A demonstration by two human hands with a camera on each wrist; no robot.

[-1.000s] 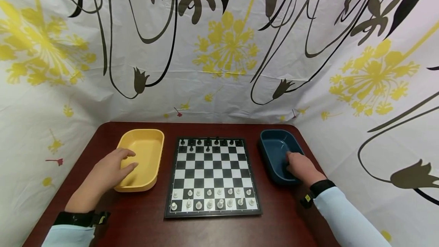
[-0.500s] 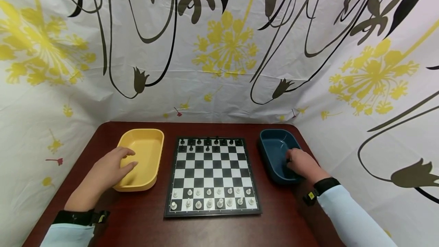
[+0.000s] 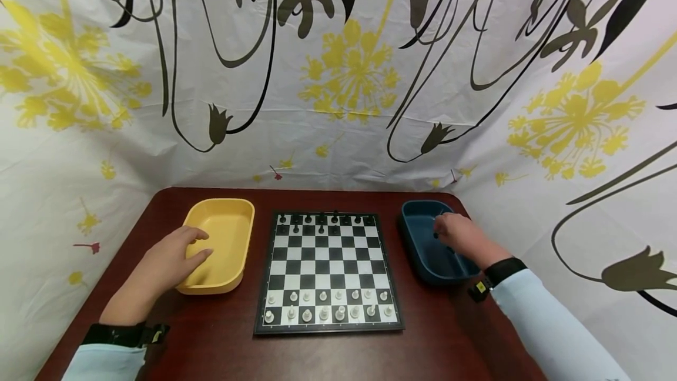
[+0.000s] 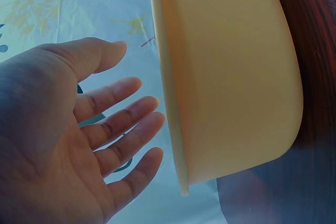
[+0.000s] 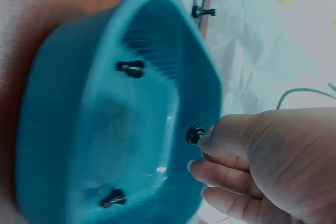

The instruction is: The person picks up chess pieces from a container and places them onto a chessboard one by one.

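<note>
My right hand [image 3: 465,239] is over the blue tray [image 3: 423,246]. In the right wrist view, its thumb and fingers pinch a black chess piece [image 5: 195,135], base showing. Two more black pieces lie in that tray: one piece [image 5: 130,68] near the board side, another piece [image 5: 113,198] at the opposite end. My left hand [image 3: 166,260] hovers by the left side of the yellow tray [image 3: 224,251], fingers loosely spread and holding nothing; the left wrist view shows its fingertips close to the rim.
Between the trays lies a chessboard [image 3: 328,257]. White pieces [image 3: 323,313] stand in two rows at its near side; black pieces [image 3: 308,219] stand at the far side, the second row only partly filled. Patterned cloth [image 3: 338,151] hangs behind the brown table [image 3: 211,334].
My right hand has risen slightly and shifted toward the back of the blue tray, with the black chess piece now visible under its fingers. The left hand has stayed put.
</note>
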